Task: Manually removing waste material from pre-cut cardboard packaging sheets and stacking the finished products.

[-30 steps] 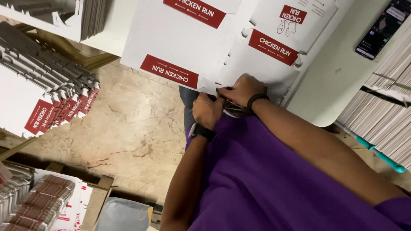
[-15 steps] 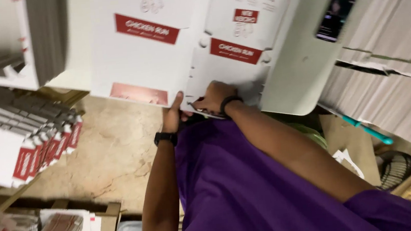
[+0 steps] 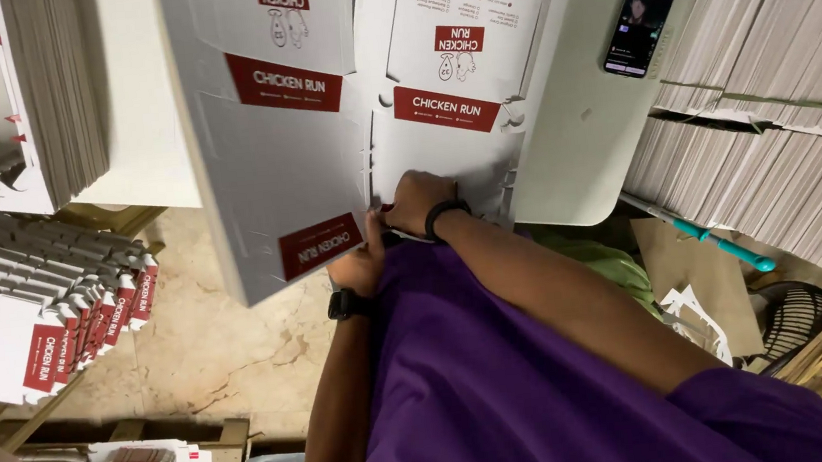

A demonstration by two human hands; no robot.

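A flat white carton blank with red bands is seen spread from the frame's centre toward the top, long axis running up the frame; its near edge is met by both hands; the right hand is curled, fingers pressed on that edge; the left hand is pinched on the lower flap; both lie equally near.

Phone right of flat carton

From my feed the light falls bright and even from above on the white cardboard sheets, with no harsh glare. Lower corners sink into dim shadow. Focus is sharp centrally; edges bend with wide-angle distortion.
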